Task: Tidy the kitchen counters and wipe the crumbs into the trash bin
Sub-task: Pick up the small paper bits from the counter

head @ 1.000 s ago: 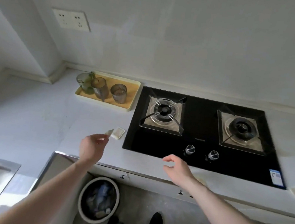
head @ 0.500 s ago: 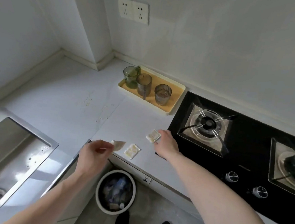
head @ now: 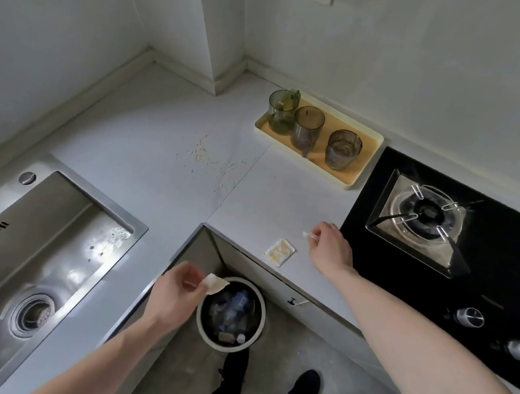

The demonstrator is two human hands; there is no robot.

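White wrapper (head: 279,252) between both hands

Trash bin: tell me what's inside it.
The trash bin holds crumpled plastic wrappers, a brownish scrap and a small white cap. Anything beneath them is covered. The left hand holds a white packet over its rim.

A home kitchen: steel sink (head: 50,236) set in a white counter (head: 146,150) beside a gas hob (head: 445,226).

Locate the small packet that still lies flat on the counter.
In the head view the packet lies near the counter's front edge, just left of the right hand, above the trash bin.
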